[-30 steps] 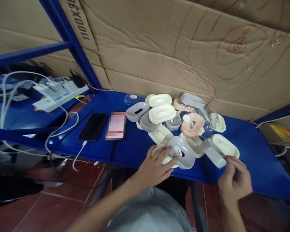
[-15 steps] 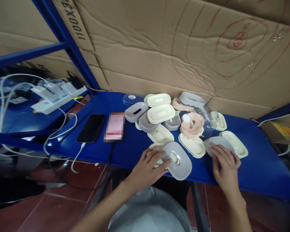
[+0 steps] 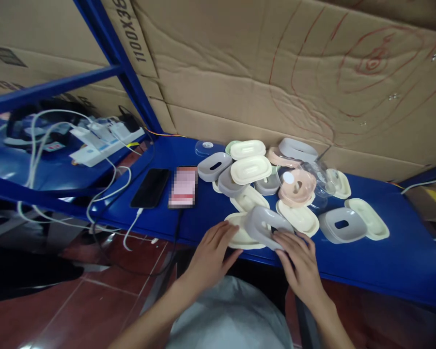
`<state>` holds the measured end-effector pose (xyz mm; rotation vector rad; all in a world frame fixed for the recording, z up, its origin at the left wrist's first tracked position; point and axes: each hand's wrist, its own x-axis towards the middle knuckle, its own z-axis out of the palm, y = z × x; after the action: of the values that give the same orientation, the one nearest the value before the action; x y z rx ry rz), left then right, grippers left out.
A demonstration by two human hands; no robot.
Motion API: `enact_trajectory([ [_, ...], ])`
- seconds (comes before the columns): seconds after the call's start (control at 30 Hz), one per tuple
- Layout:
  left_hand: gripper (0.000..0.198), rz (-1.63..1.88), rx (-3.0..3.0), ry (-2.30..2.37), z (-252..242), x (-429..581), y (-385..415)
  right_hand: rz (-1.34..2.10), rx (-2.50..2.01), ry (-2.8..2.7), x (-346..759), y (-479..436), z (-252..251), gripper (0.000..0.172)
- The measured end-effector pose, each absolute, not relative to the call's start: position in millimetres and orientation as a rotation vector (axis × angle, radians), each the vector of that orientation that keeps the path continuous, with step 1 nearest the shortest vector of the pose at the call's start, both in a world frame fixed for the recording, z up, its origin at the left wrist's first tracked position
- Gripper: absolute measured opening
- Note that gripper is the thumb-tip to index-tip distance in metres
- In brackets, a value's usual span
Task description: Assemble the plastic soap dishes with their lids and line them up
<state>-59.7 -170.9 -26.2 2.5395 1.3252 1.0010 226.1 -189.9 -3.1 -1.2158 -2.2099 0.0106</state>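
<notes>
Grey lid point(image 3: 267, 226) sat tilted on a cream tray point(image 3: 240, 235) at the near shelf point(image 3: 385, 261) edge; my right hand point(image 3: 300, 264) touched it with spread fingers, and my left hand point(image 3: 210, 252) lay flat, fingers spread, on the tray.

Both forearms stretched forward — left hand point(image 3: 210, 253) and right hand point(image 3: 301, 259) palm-down, fingers loosely spread.

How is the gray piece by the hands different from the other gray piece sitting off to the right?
The near gray piece is tilted, propped on a cream tray, with the right hand touching it; the far gray piece lies flat on the blue shelf, untouched. The near one sits at the shelf's front edge; the far one sits further back, beside a cream lid. Both are gray, rounded, with an oval slot.
</notes>
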Motion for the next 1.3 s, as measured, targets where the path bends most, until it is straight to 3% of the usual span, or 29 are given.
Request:
enact_trajectory([
  [0.3,0.068,1.149,2.453,1.208,-40,-68,-178,0.061,-1.112,-2.397,194,-196,6,0.038],
  [0.53,0.051,0.973,2.705,1.143,-37,-74,-173,-0.067,-1.052,-2.390,167,-198,3,0.027],
  [0.8,0.058,0.976,2.671,1.091,-29,-65,-172,-0.134,-1.156,-2.257,194,-203,-15,0.034],
  [1.0,0.038,0.850,2.738,0.995,-27,-61,-166,-0.132,-1.136,-2.413,198,-206,-16,0.040],
  [1.13,0.036,0.887,2.717,1.051,-30,-64,-168,-0.173,-1.122,-2.417,217,-177,2,0.044],
  [1.3,0.037,0.977,2.660,1.066,-31,-66,-169,-0.468,-1.422,-2.152,249,-100,23,0.039],
])
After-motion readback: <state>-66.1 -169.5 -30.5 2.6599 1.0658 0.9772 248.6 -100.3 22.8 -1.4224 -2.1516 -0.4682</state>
